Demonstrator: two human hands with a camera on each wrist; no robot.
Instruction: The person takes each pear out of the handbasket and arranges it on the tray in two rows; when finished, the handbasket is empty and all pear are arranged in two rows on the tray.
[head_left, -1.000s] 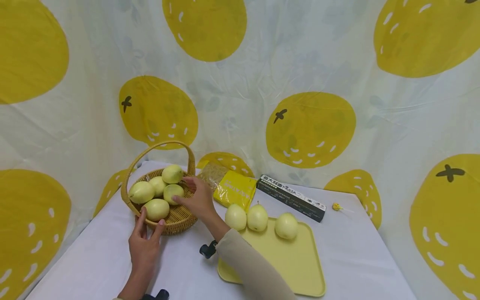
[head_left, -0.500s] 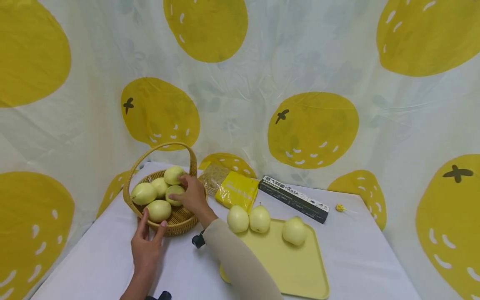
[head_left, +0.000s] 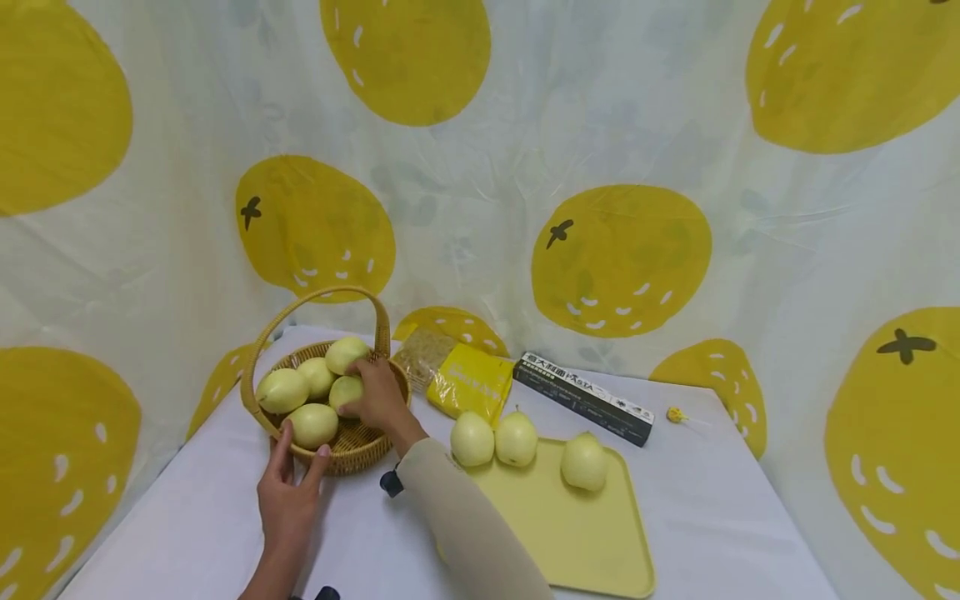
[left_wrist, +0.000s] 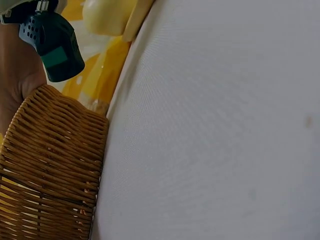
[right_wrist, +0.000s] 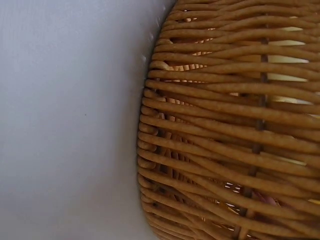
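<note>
A wicker basket (head_left: 365, 454) with an arched handle stands at the left of the table, several pale yellow-green pears in it. My right hand (head_left: 382, 398) reaches over its right side, fingers and thumb curled round a pear (head_left: 345, 392). Another pear (head_left: 347, 355) lies just behind those fingers. At the basket's front, my left hand (head_left: 288, 492) touches the rim with spread, fairly straight fingers, close to the front pear (head_left: 313, 426). The left wrist view shows the basket's woven side (left_wrist: 55, 155); the right wrist view shows mostly wicker (right_wrist: 235, 120), with no hand in sight.
A yellow tray (head_left: 570, 542) with three pears, one being the right pear (head_left: 584, 462), lies right of the basket, partly behind my right sleeve. Behind are a yellow pasta bag (head_left: 468, 379), a black pasta box (head_left: 581, 398) and a small yellow item (head_left: 676, 414).
My right hand has moved slightly inward and closed its fingers round the pear. The right pear on the tray has shifted a little rightward and forward. My left hand stays at the rim.
</note>
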